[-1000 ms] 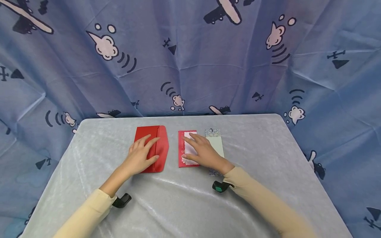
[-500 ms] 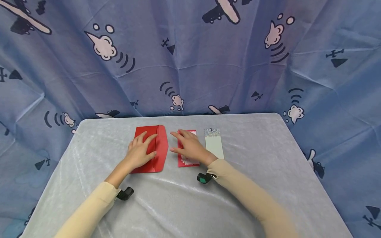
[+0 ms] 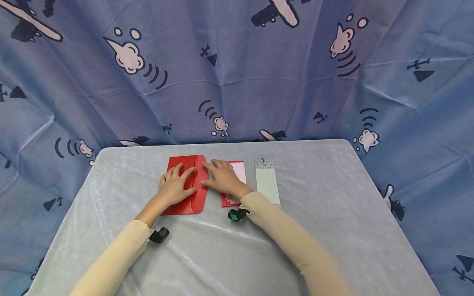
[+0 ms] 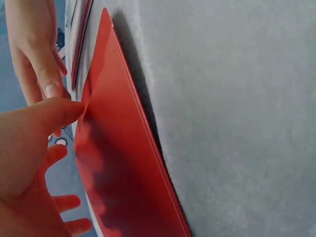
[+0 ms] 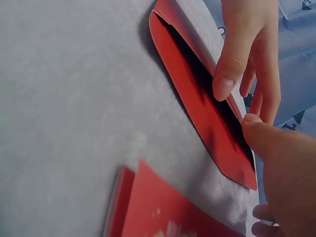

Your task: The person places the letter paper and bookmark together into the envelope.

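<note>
A red envelope lies on the table with its flap spread to the right. My left hand is over its body, fingers spread, the thumb at the opening; in the left wrist view that thumb meets the red paper's edge. My right hand reaches across a red-and-pink card, its fingertips over the flap. In the right wrist view the envelope's mouth gapes slightly beside both thumbs, and the card stands partly unfolded in the foreground. Neither hand visibly grips anything.
A pale green card with a patterned top band lies right of the red card. Grey cloth covers the table. A blue patterned curtain hangs behind the table's far edge. Small black cameras are on both wrists.
My right hand has moved left, from above the red-and-pink card to the envelope's flap, uncovering the pale green card. My left hand has barely shifted over the envelope.
</note>
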`<state>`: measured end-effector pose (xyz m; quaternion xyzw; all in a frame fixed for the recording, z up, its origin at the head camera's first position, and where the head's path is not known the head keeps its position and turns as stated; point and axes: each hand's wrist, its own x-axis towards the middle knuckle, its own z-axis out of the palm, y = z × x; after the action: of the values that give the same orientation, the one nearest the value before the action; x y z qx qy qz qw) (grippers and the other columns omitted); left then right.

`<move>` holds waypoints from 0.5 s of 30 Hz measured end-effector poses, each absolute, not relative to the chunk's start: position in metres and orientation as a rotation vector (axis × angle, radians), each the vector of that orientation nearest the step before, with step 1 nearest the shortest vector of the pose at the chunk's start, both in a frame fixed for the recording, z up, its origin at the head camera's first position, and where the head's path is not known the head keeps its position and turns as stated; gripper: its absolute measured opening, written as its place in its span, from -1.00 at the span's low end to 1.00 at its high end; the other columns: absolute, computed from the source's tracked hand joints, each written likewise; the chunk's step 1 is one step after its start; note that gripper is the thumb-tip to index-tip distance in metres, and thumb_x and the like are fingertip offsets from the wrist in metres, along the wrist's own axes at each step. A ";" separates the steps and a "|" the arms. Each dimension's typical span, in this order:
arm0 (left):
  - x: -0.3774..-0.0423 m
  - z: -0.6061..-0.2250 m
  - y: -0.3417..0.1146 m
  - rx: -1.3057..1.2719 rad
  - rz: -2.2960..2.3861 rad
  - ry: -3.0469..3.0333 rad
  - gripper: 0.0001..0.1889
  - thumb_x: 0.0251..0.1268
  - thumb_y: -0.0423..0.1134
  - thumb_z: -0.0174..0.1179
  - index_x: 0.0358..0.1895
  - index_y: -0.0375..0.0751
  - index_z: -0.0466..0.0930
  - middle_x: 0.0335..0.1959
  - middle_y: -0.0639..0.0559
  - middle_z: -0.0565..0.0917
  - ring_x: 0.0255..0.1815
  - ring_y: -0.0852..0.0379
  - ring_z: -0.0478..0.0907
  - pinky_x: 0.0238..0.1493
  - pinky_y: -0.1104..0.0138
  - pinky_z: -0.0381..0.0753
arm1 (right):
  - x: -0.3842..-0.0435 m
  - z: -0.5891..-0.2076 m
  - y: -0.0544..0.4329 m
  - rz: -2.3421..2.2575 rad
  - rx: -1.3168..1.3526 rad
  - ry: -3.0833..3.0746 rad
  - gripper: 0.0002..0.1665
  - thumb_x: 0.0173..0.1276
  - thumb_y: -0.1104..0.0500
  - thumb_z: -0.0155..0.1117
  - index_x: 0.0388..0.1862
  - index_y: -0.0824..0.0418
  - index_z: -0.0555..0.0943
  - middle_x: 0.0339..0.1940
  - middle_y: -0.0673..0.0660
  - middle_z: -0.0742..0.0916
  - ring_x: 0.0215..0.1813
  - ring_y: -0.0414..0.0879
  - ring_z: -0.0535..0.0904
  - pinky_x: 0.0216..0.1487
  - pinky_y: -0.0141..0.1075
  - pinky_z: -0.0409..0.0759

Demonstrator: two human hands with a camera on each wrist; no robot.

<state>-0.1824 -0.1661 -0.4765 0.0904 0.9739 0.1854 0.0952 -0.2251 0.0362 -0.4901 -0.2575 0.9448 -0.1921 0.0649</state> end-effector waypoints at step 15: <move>-0.184 -0.483 -0.166 0.246 0.547 2.863 -0.22 0.24 0.01 0.28 0.52 0.07 0.20 0.58 -0.34 -0.03 0.55 -0.46 -0.08 0.34 -0.51 -0.01 | -0.232 -0.496 0.016 -0.486 -0.700 2.887 -0.17 0.36 -0.32 0.17 0.52 -0.05 0.31 0.53 0.23 0.37 0.56 0.13 0.23 0.53 0.12 0.17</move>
<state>-0.1841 -0.1659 -0.4826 0.0837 0.9730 0.1860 0.1079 -0.2320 0.0156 -0.4962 -0.2320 0.9570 -0.1613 0.0658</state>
